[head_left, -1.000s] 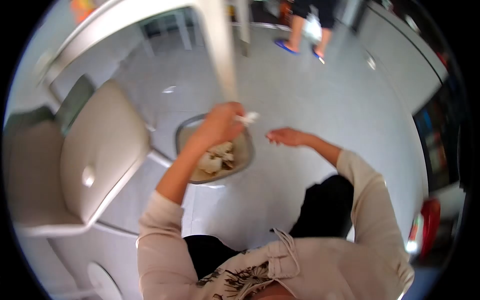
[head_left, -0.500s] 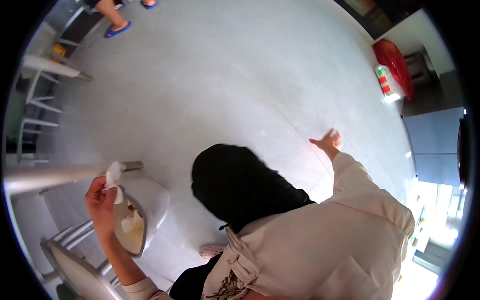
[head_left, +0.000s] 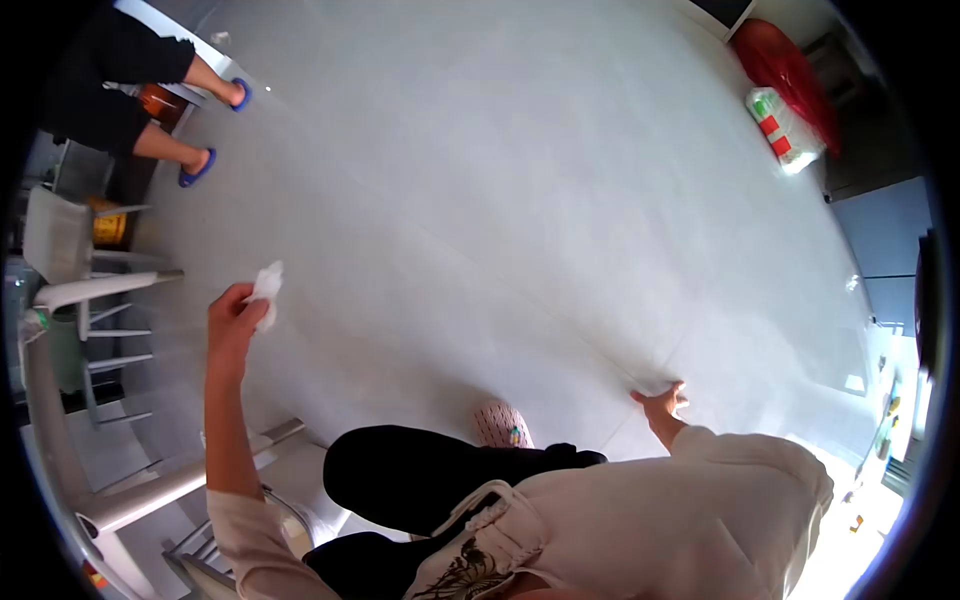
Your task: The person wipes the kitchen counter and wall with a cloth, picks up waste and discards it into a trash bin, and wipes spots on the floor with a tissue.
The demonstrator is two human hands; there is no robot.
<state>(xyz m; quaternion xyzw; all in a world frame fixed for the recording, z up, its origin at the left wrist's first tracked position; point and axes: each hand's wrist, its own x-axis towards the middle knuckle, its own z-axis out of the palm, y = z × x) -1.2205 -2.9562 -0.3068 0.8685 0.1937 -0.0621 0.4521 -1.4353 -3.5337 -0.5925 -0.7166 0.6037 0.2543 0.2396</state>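
My left hand (head_left: 236, 315) pinches a crumpled white tissue (head_left: 265, 290) between thumb and fingers, held out over the grey floor on the left. Its arm stretches up past a pale table leg. My right hand (head_left: 662, 405) is out to the right over the floor, fingers spread and holding nothing. Below my left forearm, part of a whitish bin (head_left: 325, 515) shows beside my knee; what is in it is mostly hidden.
White chairs (head_left: 62, 235) and a table leg (head_left: 190, 482) line the left. Another person in blue slippers (head_left: 198, 168) stands at the upper left. A red bag (head_left: 785, 75) and a white plastic pack (head_left: 785, 130) lie at the upper right. My pink shoe (head_left: 500, 425) is on the floor.
My left hand has moved up and away from over the bin, still with the tissue. My view has shifted, and a black-trousered leg has stepped. The other person's legs show more fully.
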